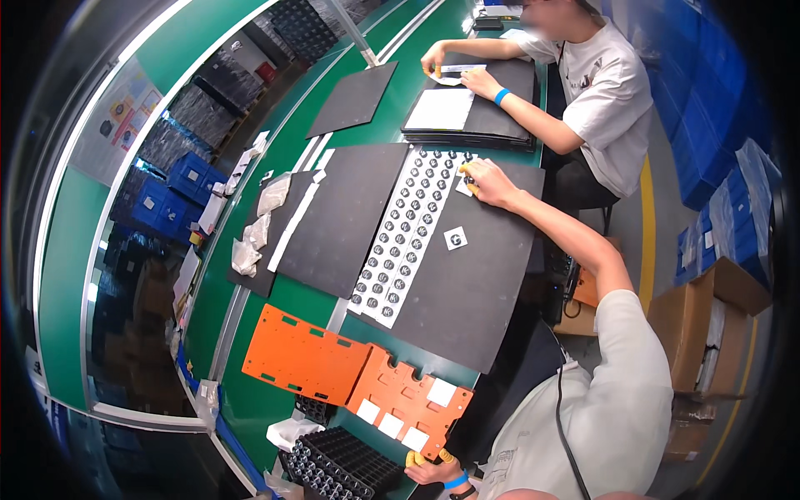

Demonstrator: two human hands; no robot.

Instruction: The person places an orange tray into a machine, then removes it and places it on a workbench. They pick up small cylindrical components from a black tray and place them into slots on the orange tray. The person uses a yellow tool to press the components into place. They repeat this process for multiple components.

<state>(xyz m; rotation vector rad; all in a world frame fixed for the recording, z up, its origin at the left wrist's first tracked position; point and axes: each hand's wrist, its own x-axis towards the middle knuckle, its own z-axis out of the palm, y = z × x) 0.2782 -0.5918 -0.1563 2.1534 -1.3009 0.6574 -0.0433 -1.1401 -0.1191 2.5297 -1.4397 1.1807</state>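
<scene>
My right hand [493, 183] reaches far out over the big black board [467, 283], to the top end of the white strips with black round bits [404, 233]. My fingers are bent close together, with a small white piece [464, 187] right by them. I cannot tell if I am pinching it or just touching it. My left hand [429, 472] is down low at the near corner of the orange plate [307, 354]. Its fingers are at the edge, but I cannot tell if they grip it or only rest there. The plate lies on the green table [258, 408], and four white squares [442, 392] sit on its near part.

If my right fingers squeeze too hard, I think a sticky bit could bend or get stuck to my yellow finger covers [473, 189]. My arm is stretched over the board, so a low sleeve or wrist might brush the loose white square [454, 239] lying there and push it away. If my left hand tugs the corner, the plate might slide and bump the black trays [346, 462] close beside it, and the white squares could shift if they are not stuck down
</scene>
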